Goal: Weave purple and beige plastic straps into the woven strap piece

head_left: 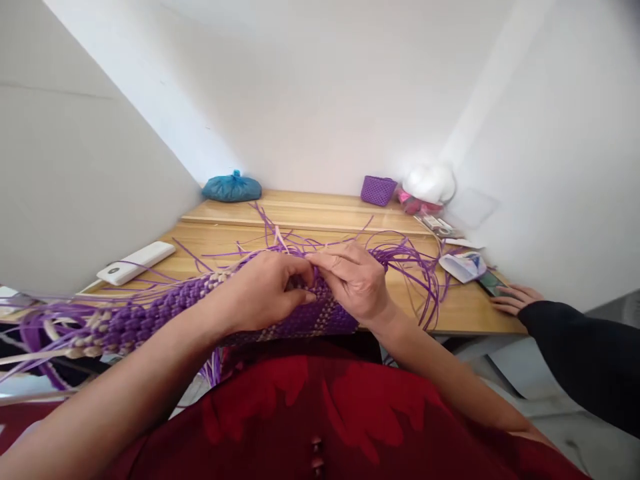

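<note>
A woven piece [150, 315] in purple and beige strips lies along the front of the table, its left end reaching past the table edge. Loose purple strips [413, 257] fan out from its right side and its upper edge. At the upper edge my left hand [270, 287] is closed, thumb and fingers pinching the weave or a strip. My right hand [353, 277] meets it there, its fingertips pressed together on a strip. What lies exactly between the fingertips is too small to make out. Both hands cover part of the weave.
A white power bank [137, 261] rests on the wooden table [300, 212] at left. Along the back stand a blue bag [233, 187], a small purple woven basket [379, 190] and a white bundle [429, 181]. At right, another person's hand [517, 298] touches a phone [490, 283].
</note>
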{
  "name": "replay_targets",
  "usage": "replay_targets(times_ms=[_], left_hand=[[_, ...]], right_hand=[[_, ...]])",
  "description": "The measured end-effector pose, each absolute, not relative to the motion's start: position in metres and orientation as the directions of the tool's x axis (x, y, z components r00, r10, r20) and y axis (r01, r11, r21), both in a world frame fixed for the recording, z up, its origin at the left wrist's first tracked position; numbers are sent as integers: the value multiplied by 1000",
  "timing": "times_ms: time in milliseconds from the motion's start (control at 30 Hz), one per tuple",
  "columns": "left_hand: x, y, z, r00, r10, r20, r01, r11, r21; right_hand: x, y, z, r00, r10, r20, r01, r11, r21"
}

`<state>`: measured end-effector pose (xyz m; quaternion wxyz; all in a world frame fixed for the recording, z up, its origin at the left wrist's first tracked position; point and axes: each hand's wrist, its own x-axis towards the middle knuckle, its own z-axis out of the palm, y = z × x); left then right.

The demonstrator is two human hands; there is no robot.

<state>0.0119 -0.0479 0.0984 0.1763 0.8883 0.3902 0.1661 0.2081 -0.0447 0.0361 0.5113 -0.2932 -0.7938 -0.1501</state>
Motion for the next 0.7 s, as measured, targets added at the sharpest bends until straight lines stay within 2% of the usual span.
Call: replay_targets(times_ms=[167, 233, 333, 400, 467, 600, 633, 700], left_hand=[[23, -27, 84, 636, 753, 168, 665, -645, 377], [26, -19, 77, 645, 739, 191, 677, -670, 305], [28, -18, 70, 610, 762, 216, 753, -643, 142], [29, -21, 67, 576, 784, 233, 792, -606, 81], [31, -23, 65, 548, 800, 243, 810, -580, 83], [36, -14, 65, 487, 843, 228, 830, -528, 178], [38, -10, 66, 471, 855, 216, 834, -511, 208], [40, -2, 67, 444, 875, 194, 839, -482, 251]], right_hand=[[213, -35, 25, -241, 482, 842, 663, 715, -220], [215, -26, 21, -219, 524, 823, 681, 686, -256], [217, -16, 17, -230, 554, 800, 726, 645, -238], [218, -12, 16, -257, 556, 790, 743, 637, -207], [219, -9, 18, -254, 566, 784, 730, 644, -228], [217, -1, 29, -122, 632, 765, 666, 624, -409], [215, 0, 33, -100, 622, 777, 650, 632, -422], [211, 0, 39, -117, 551, 826, 621, 690, -372]])
